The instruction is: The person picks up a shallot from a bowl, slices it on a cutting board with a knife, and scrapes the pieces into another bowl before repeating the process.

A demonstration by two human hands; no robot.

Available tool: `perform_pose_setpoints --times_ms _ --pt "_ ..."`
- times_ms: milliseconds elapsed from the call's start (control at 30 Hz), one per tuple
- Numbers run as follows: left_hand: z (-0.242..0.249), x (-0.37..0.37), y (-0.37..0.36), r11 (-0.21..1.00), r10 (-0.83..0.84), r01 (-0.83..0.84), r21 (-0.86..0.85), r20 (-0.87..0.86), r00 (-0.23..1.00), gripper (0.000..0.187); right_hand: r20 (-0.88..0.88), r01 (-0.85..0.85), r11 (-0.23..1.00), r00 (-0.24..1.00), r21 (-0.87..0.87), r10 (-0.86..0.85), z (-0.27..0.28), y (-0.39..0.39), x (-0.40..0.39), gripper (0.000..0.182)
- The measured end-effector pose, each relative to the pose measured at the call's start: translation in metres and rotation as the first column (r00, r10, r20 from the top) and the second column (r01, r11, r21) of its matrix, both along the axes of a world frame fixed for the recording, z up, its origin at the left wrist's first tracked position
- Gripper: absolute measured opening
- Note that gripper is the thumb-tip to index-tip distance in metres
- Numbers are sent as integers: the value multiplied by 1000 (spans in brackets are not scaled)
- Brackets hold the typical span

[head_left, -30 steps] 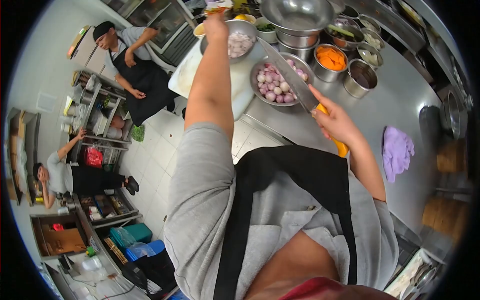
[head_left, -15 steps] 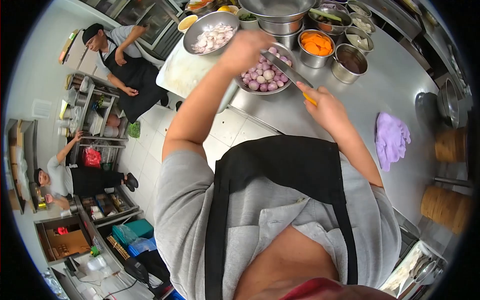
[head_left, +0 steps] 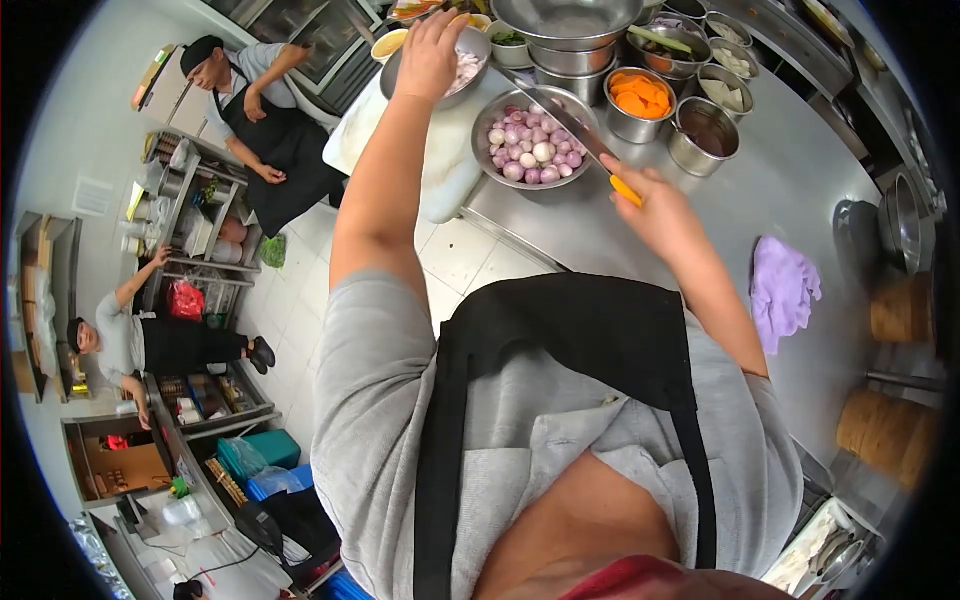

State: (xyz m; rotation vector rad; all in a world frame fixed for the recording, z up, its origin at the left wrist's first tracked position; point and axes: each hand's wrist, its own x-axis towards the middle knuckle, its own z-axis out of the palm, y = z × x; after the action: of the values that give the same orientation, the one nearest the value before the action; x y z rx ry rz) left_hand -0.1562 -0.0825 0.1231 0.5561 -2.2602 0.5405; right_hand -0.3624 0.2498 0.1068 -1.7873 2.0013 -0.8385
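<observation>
My left hand [head_left: 428, 60] is over the metal bowl of sliced shallots [head_left: 468, 70], fingers stretched out across its rim and contents; the hand hides part of the bowl. In my right hand [head_left: 655, 208] is a knife [head_left: 572, 122] by its yellow handle. Its blade slants up and to the left across the bowl of whole peeled shallots [head_left: 530, 150]. Under and beside these bowls lies a white cutting board [head_left: 450, 165].
To the right of the shallots stand a tin of orange carrot slices [head_left: 640, 95] and a tin of dark liquid [head_left: 708, 135]. Stacked metal bowls [head_left: 570, 35] stand behind. A purple cloth [head_left: 783, 290] lies on the steel counter [head_left: 690, 215]. Two people [head_left: 275, 150] stand at the left.
My left hand has moved left, from above the whole shallots to the bowl of slices. The knife stays in my right hand over the edge of the shallot bowl.
</observation>
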Motion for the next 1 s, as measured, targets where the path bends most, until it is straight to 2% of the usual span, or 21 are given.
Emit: perform_pose_setpoints --times_ms 33,67,100,167,200,267,300,367,400,467,533,567,633,667,733,767,833,900,967,1000 --pt "4 -7 18 994 -5 -1 -108 -52 999 43 -4 0 1000 1000 1 0 -1 1 -2 46" --pt "9 -13 43 996 -78 79 -39 42 996 47 -7 0 1000 1000 1 0 -1 1 -3 46" --pt "6 -20 60 996 -84 86 -38 46 995 47 -3 7 1000 1000 1 -7 -2 1 -3 46" --pt "0 -29 79 942 -316 336 -15 299 900 41 -9 17 1000 1000 -21 -17 -4 1 -3 46" --pt "-5 -29 76 941 -318 337 -12 299 900 41 -8 18 1000 1000 -18 -19 -4 1 -4 46" --pt "-14 -30 64 930 -367 340 139 304 879 37 49 -5 1000 999 -15 6 -4 1 -8 46" --pt "-12 -30 59 930 -367 340 139 301 880 37 47 -6 1000 999 -14 7 -6 2 -10 46" --pt "-5 -24 50 913 -408 397 96 245 879 28 220 -43 996 974 -83 60 -15 3 -18 48" --pt "-5 -19 41 915 -403 391 101 243 882 28 222 -50 996 973 -77 66 -15 6 -21 48" --pt "-6 -7 17 954 -298 286 91 190 935 26 260 -67 991 961 -116 96 -12 14 -26 48" --pt "2 9 0 992 -83 71 104 122 989 29 277 -35 993 958 -117 67 -13 24 -29 48" --pt "-8 17 -27 990 10 -13 143 24 1000 32 291 -3 993 956 -120 38 -13 29 -29 48" --pt "-8 21 -43 957 151 -149 248 8 988 29 294 11 997 956 -71 10 -12 36 -31 48" --pt "-15 21 -46 957 152 -149 250 7 988 29 289 22 999 957 -29 -12 -11 39 -32 47" --pt "-17 16 -33 917 361 -391 71 263 895 30 284 42 999 958 -10 -37 -16 44 -34 48" --pt "-12 7 -32 919 361 -389 63 261 895 30 288 73 997 955 2 -70 -18 43 -34 48" --pt "0 -18 -1 841 329 -386 379 210 921 31 311 72 997 947 41 -82 -13 44 -32 48" --pt "-17 -33 14 771 4 -226 596 349 937 31 324 66 995 942 77 -87 -15 44 -32 48" --pt "-43 -43 32 709 -273 -171 684 489 828 29 401 27 999 915 40 -41 -26 43 -32 46" --pt "-55 -42 37 710 -268 -172 683 489 830 29 399 23 999 916 37 -36 -29 41 -31 46"
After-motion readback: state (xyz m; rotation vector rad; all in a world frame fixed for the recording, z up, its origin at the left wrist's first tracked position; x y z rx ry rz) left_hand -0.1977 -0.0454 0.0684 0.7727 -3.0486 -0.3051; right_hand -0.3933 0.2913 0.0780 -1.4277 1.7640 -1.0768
